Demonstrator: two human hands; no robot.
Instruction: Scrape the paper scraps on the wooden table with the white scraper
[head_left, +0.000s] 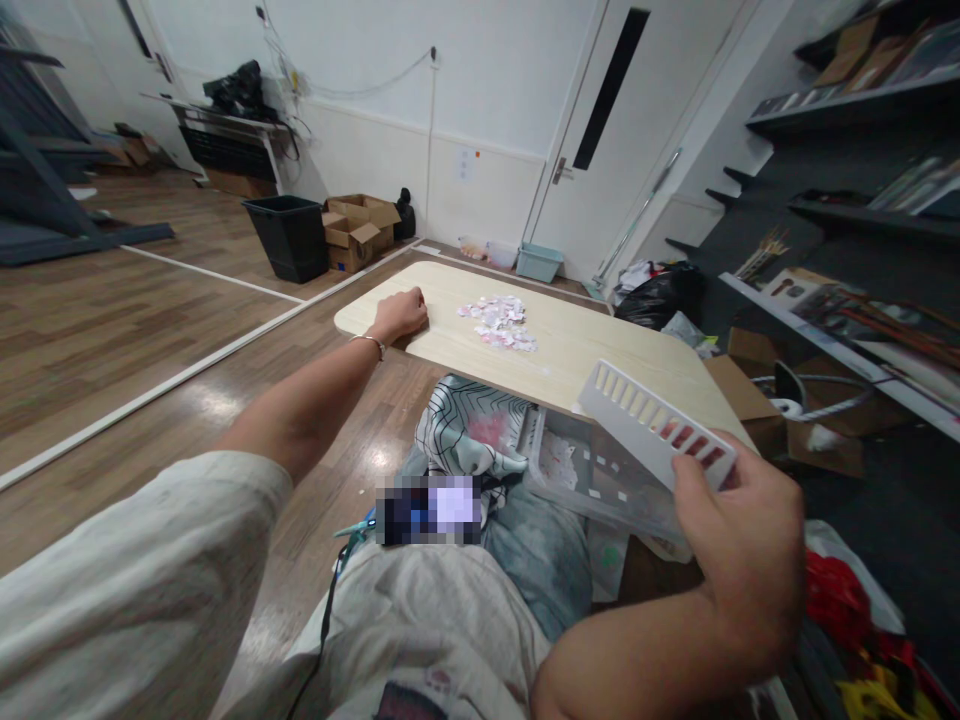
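Note:
My left hand [401, 316] is closed in a fist at the near left side of the pale wooden table [637, 355]; whatever its fingers may hold is hidden. A loose pile of small white and pinkish paper pieces [499, 322] lies on the table to its right. With my right hand [739, 540] I grip one end of a white slotted plastic basket [652, 425], tilted over the table's near edge. Below it a clear plastic bin [600, 475] sits beside my lap, with some white scraps inside. A patterned cloth [450, 425] drapes over my knees, near a blurred-out phone-like device [427, 510].
Behind the table stand a black waste bin [289, 238], cardboard boxes [360, 228] and a light blue tub [538, 262]. On the right are dark shelves [847, 150], a black bag [660, 295] and an open carton [757, 390]. A cord [322, 630] hangs over my lap.

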